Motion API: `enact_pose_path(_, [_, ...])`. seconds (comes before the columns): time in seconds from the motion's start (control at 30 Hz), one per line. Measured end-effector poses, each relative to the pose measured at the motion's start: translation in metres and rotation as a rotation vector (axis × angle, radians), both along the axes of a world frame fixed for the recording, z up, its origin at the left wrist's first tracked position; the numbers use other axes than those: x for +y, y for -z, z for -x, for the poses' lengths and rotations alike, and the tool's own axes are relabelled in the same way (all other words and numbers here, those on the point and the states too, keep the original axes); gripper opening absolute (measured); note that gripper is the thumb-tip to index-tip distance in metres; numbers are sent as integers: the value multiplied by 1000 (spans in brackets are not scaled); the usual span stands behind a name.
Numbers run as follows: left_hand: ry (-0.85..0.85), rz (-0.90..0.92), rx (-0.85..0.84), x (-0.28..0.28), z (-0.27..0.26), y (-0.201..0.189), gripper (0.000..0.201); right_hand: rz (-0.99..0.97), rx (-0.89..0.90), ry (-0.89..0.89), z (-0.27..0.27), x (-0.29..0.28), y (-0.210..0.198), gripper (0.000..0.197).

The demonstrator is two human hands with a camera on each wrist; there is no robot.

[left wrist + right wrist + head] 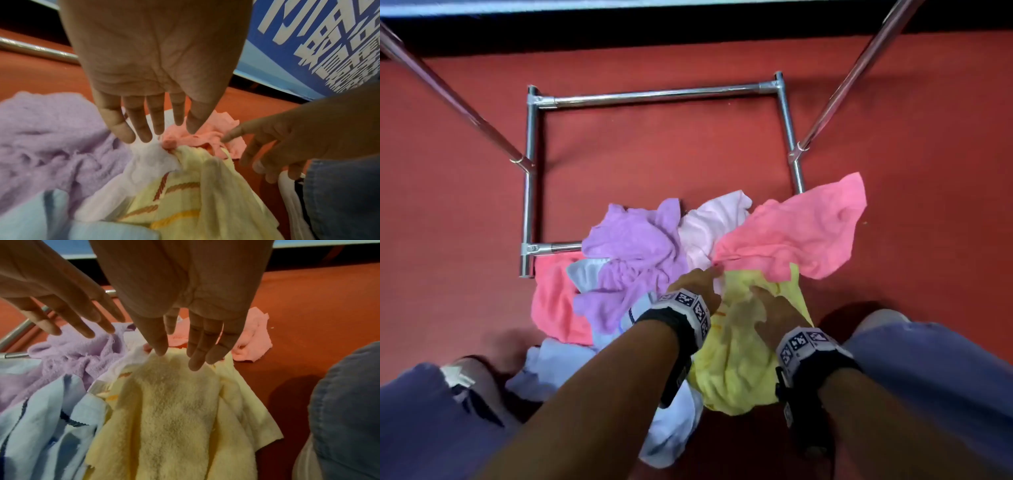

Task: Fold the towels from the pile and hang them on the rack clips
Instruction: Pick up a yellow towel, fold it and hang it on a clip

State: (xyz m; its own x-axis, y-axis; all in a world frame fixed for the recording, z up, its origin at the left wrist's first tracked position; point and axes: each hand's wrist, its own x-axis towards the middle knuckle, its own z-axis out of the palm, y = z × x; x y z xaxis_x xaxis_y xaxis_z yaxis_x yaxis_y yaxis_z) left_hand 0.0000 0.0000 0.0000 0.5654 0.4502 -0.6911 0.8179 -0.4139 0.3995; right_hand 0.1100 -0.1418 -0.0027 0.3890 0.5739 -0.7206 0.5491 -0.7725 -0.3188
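Counting two pink towels (804, 229), one yellow towel (739, 359)

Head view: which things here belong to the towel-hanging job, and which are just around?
Job:
- yellow towel
- pink towel
- purple towel
- light blue towel
- rack frame
- left hand
- right hand

Just around:
- red floor
- blue banner

A red carpet (688, 154) covers the floor. At its far edge runs a blue banner (308, 40) with white lettering. The person's knees in blue jeans (928, 377) frame the near side.
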Motion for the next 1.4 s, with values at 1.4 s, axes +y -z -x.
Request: enact_pose_path(1.4, [-177, -249, -837, 16, 158, -468, 57, -1116, -61, -129, 94, 83, -479, 47])
